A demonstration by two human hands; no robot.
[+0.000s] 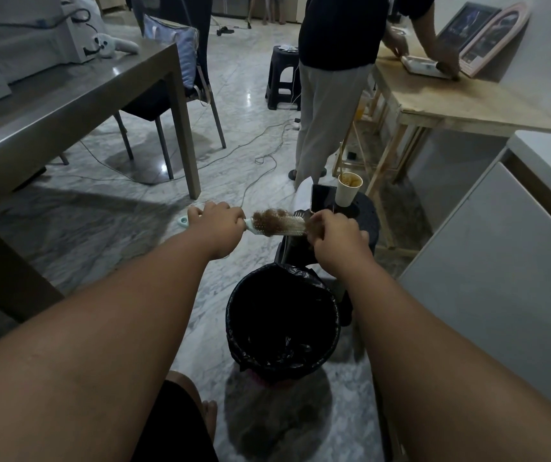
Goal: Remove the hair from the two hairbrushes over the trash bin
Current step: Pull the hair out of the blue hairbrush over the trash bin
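While left hand (217,221) clasps hairbrush (277,223) handle (arms outstretched), right hand (335,238) pinches hair (269,217) above trash bin (284,320).

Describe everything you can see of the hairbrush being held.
The hairbrush is pale mint, plastic by the look of it, with white bristles facing up and a hole at the handle's end. It lies roughly level, beyond the black-lined trash bin. A brown clump of hair sits in the bristles near the handle. The left hand grips the handle; the right hand is at the head's far end.
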